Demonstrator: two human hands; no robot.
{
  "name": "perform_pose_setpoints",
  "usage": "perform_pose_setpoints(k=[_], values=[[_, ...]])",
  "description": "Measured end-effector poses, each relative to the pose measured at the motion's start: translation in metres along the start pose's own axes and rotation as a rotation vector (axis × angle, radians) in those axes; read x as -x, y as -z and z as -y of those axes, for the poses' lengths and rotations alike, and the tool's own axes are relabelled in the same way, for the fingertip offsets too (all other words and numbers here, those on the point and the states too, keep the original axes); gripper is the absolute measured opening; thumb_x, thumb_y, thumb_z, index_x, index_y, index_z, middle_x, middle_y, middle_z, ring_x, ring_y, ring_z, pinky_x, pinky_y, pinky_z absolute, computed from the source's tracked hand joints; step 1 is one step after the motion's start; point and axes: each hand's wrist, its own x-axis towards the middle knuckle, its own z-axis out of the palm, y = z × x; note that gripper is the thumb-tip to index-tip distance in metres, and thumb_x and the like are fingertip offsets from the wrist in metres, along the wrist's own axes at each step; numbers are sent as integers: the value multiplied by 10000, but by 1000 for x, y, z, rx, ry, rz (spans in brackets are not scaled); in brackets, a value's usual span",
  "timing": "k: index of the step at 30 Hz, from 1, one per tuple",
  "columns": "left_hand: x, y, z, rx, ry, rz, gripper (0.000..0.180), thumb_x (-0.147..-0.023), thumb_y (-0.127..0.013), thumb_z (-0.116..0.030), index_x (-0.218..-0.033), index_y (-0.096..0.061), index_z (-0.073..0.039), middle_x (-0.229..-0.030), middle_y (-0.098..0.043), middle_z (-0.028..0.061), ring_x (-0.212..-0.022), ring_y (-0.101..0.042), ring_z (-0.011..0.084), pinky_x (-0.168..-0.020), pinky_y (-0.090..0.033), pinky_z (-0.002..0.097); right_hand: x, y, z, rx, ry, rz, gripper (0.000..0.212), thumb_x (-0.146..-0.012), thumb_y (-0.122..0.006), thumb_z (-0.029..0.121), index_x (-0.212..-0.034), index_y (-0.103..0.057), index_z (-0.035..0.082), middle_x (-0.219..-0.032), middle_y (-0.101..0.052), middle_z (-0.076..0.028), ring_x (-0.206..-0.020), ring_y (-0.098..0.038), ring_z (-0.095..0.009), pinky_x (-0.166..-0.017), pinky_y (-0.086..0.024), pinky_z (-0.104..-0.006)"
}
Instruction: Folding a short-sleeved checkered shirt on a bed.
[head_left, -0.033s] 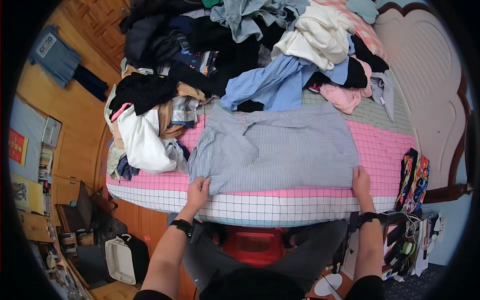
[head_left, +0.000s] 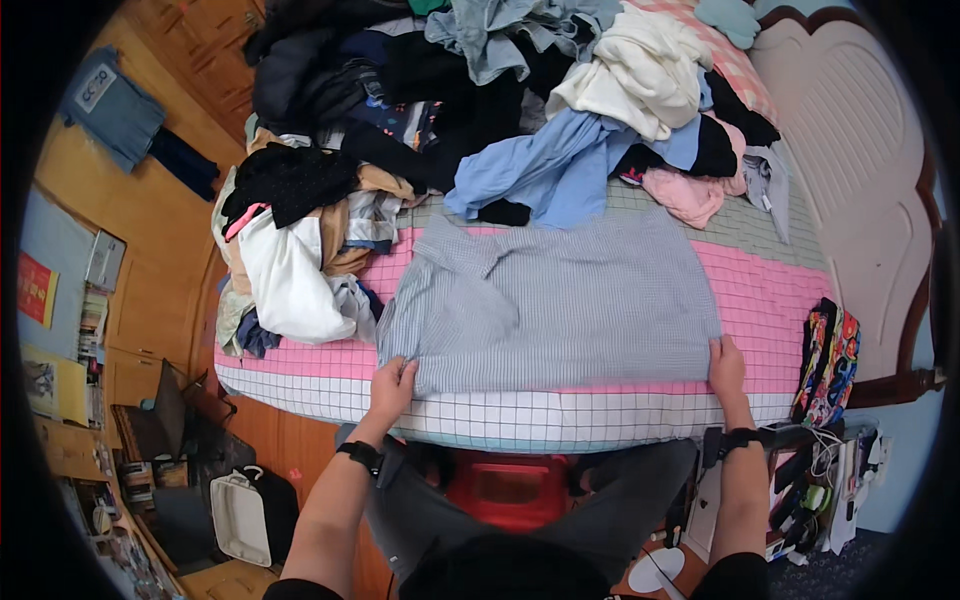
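A light grey-blue, finely checked shirt (head_left: 590,300) lies spread across the near part of the bed, its long side toward me. Pinched in my left hand (head_left: 392,388) is its near left corner, by a wrinkled part that looks like a sleeve. My right hand (head_left: 728,368) grips the near right corner, thumb on top of the cloth. Between my hands the near edge runs fairly straight. Some creases and a folded-over flap show on the shirt's left half. The fingers under the cloth are partly hidden.
Heaped clothes cover the far side: a blue garment (head_left: 540,170), a white one (head_left: 640,70) and dark ones. A white garment (head_left: 295,275) tops the left pile. A colourful folded item (head_left: 828,360) lies by the headboard (head_left: 840,120). A red stool (head_left: 510,490) stands below me.
The shirt's near edge has come slightly closer to me and looks straighter. Both hands have shifted only a little, still holding the corners.
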Motion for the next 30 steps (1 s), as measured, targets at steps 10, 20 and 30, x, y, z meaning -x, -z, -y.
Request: perform_pose_setpoints(k=[10, 20, 30], values=[[44, 5, 2, -164, -21, -31, 352, -933, -659, -329, -817, -628, 3, -619, -600, 220, -603, -605, 435, -567, -466, 507, 25, 0, 3, 197, -93, 132, 303, -1019, -494, 305, -948, -588, 26, -856, -666, -266, -824, -629, -472, -715, -456, -575], [37, -34, -39, -289, -885, 249, 366, -854, -634, -127, -1209, -597, -44, -1238, -617, 158, -1118, -599, 351, -938, -490, 442, 97, -43, 190, -245, 989, 273, 360, -847, -622, 156, -1177, -627, 13, -1185, -612, -209, -1120, -572, -384, -953, -465, -500], [26, -16, -38, -475, -586, 121, 669, -930, -595, -482, -1464, -467, -101, -1536, -388, 199, -1396, -403, 375, -1156, -324, 509, 49, -21, 118, 158, 464, 291, 678, -887, -673, 355, -1461, -471, 56, -1538, -346, -291, -1445, -293, -456, -1177, -269, -527]])
